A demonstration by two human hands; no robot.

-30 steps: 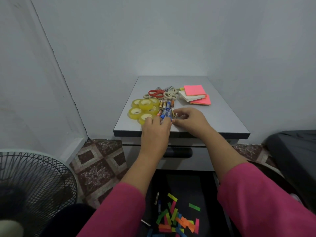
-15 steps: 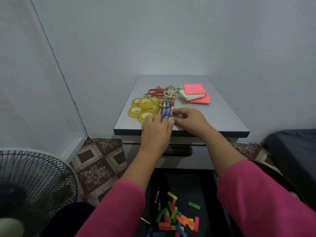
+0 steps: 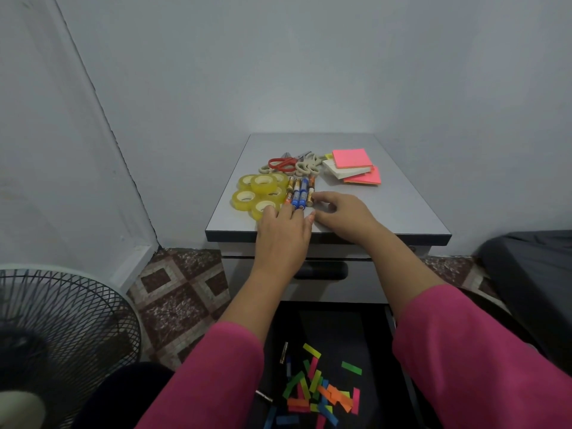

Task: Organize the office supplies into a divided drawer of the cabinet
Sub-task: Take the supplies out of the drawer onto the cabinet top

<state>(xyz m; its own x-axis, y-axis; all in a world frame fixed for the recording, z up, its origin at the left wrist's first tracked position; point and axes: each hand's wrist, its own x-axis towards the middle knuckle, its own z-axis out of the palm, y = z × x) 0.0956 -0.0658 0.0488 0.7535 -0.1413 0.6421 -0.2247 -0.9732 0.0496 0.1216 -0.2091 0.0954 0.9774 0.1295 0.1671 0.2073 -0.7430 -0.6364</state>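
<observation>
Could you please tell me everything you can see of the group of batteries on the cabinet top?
The batteries are slim cylinders, some blue and silver, others gold and orange, lying flat side by side on the grey cabinet top, pointing away from the person. The yellow tape rolls lie just beside them. The left hand touches their near ends with straight fingers; the right hand touches the outermost one.

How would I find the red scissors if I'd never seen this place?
Look at the grey cabinet top against the wall. Near its back, behind the yellow tape rolls and left of the pink sticky note pads, lies a heap of scissors. The red scissors are the only ones with red handles; the rest are beige.
</observation>
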